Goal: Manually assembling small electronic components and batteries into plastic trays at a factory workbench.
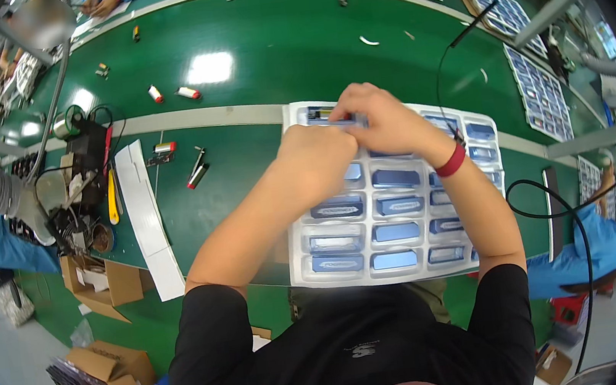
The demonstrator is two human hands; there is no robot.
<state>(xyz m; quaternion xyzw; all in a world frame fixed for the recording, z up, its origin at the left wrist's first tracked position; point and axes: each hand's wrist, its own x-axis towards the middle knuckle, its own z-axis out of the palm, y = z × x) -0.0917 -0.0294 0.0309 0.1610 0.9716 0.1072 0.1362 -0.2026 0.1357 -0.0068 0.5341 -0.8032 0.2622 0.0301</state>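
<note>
Both my hands are close together over the far left part of a white plastic tray [295, 259]. My right hand [385, 121] pinches a small blue case [357, 119], which is blurred by motion. My left hand [313, 159] is closed in a loose fist beside it, knuckles up; whatever its fingers grip is hidden. Just beyond the left hand, a dark and yellow part [319, 112] shows in the tray's corner compartment. Nearer to me, rows of blue oblong cases [395, 260] fill the tray's compartments.
Left of the tray lie a white strip [144, 220], a yellow-handled knife [112, 197] and small red-and-white cylinders [165, 147]. A black cable [586, 251] loops at the right. More filled trays [539, 91] stand farther off. People in blue [598, 241] sit nearby.
</note>
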